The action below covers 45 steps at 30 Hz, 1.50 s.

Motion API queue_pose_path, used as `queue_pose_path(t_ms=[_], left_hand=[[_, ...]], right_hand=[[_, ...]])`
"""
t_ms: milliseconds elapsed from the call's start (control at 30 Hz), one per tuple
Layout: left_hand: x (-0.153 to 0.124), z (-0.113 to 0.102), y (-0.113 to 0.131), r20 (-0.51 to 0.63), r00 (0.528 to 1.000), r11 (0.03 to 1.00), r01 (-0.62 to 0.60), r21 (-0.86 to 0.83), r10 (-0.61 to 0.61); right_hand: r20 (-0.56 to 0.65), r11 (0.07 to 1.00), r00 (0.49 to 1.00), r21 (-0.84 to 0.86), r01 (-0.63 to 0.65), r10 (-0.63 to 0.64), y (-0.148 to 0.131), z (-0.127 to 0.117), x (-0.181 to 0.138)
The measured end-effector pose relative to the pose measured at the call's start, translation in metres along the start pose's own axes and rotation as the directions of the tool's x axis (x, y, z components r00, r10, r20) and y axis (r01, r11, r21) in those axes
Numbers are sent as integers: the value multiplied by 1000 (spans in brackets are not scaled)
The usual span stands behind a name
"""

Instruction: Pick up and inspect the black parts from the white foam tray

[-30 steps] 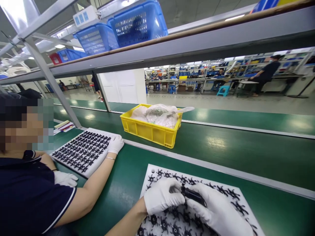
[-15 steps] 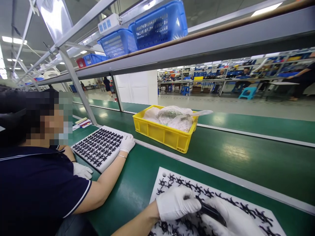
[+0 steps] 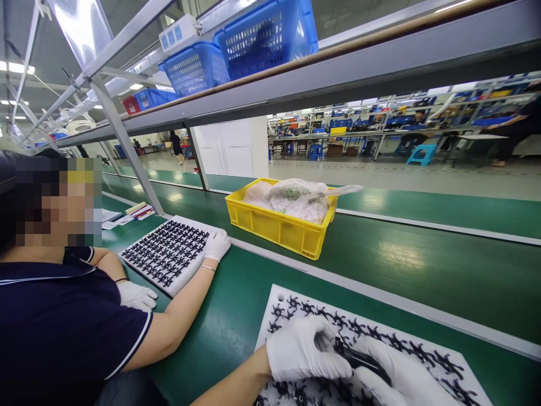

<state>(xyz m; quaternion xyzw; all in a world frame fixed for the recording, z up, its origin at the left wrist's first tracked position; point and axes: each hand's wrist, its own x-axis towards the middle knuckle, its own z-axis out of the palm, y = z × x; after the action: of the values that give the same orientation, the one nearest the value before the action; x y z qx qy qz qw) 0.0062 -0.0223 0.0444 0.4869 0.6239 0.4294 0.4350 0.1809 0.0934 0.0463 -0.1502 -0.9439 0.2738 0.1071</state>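
Note:
My right hand [image 3: 401,372], in a white glove, is closed around a black rod-shaped tool [image 3: 359,358]; its exact kind does not show. The tool slants up to the left, its front end close to the fingers of my left hand [image 3: 306,349]. That hand is gloved too, with fingers and thumb curled about the tool's front end; what they pinch is hidden. Both hands are over a white tray [image 3: 281,293] bearing rows of small black star-shaped parts [image 3: 338,320] with curved arms. The hands cover the tray's middle.
At left sits a co-worker in a dark shirt, a gloved hand [image 3: 217,245] on a similar white tray [image 3: 190,276]. A yellow crate [image 3: 274,228] holding plastic bags stands beyond the pale strip [image 3: 359,287]. Overhead, a shelf [image 3: 270,90] carries blue baskets [image 3: 266,42].
The view has shifted slightly. My left hand's fingers have parted a little from the thumb, showing more of the tool's front end. My right hand keeps its hold on the tool.

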Motion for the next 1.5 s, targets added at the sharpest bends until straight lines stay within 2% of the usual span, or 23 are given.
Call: queue_pose_path(t_ms=[100, 300, 400, 600, 733, 867, 1067, 1167, 1300, 1500], left_hand=[[0, 0, 2, 6, 1000, 998, -3, -59, 3], [2, 0, -2, 76, 989, 988, -116, -105, 124], [3, 1, -6, 51, 992, 986, -110, -121, 117], [2, -1, -3, -58, 993, 995, -103, -18, 102], [3, 0, -3, -33, 997, 995, -73, -74, 71], [4, 0, -7, -23, 996, 992, -91, -83, 89], [2, 3, -9, -30, 994, 989, -110, -96, 108], [3, 7, -12, -47, 988, 987, -151, -63, 148], [6, 11, -19, -31, 974, 971, -227, -77, 225], [9, 13, -27, -46, 968, 966, -251, -65, 248]], right_hand=[[-62, 998, 998, -64, -19, 15, 6, 4, -1], [-103, 984, 994, -172, -48, 31, 4, 2, -1], [-108, 987, 994, -158, -39, 22, 9, 5, 0], [-67, 993, 998, -117, -31, 23, 24, 17, -1], [-46, 994, 998, -98, -48, 44, 24, 17, -3], [-45, 993, 996, -84, -79, 76, 18, 13, -3], [-59, 999, 998, -33, -33, 31, 16, 13, -2], [-80, 1000, 996, -9, -25, 24, 14, 14, -3], [-120, 996, 990, -40, -79, 74, 8, 14, -6], [-162, 997, 984, -13, -82, 79, 1, 10, -8]])
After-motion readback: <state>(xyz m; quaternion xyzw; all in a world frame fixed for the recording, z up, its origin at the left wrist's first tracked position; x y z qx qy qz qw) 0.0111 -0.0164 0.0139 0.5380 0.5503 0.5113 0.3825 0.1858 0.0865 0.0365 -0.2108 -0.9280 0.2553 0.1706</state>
